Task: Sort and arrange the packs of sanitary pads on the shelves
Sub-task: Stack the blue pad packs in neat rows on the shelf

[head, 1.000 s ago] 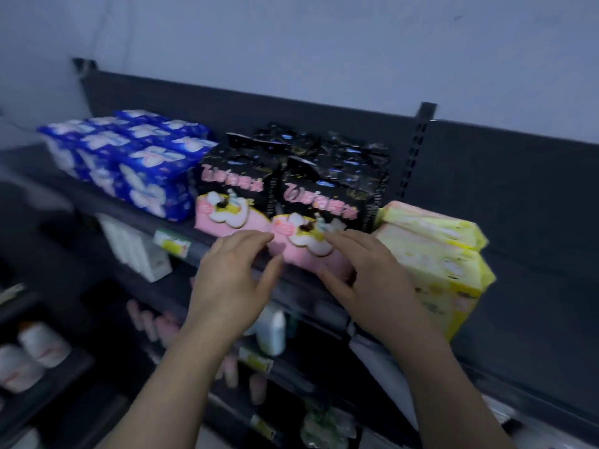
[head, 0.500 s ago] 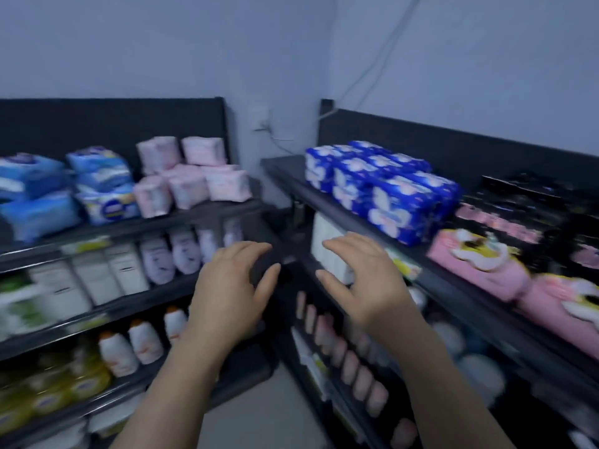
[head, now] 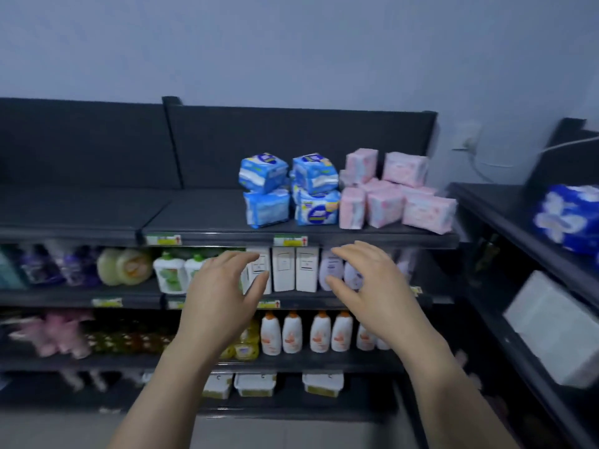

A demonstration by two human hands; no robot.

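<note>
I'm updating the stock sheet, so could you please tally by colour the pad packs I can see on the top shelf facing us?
Light blue packs: 4, in two stacks of two
Pink packs: at least 6 visible; more may be hidden behind
Total: at least 10, all on the top shelf

Two bare hands, the left hand (head: pixel 223 296) and the right hand (head: pixel 369 290), hover empty with fingers spread at the centre of the frame, below a dark top shelf (head: pixel 201 218) where light blue packs (head: pixel 288 189) stand beside pink packs (head: pixel 395 192), upper right of centre.
</note>
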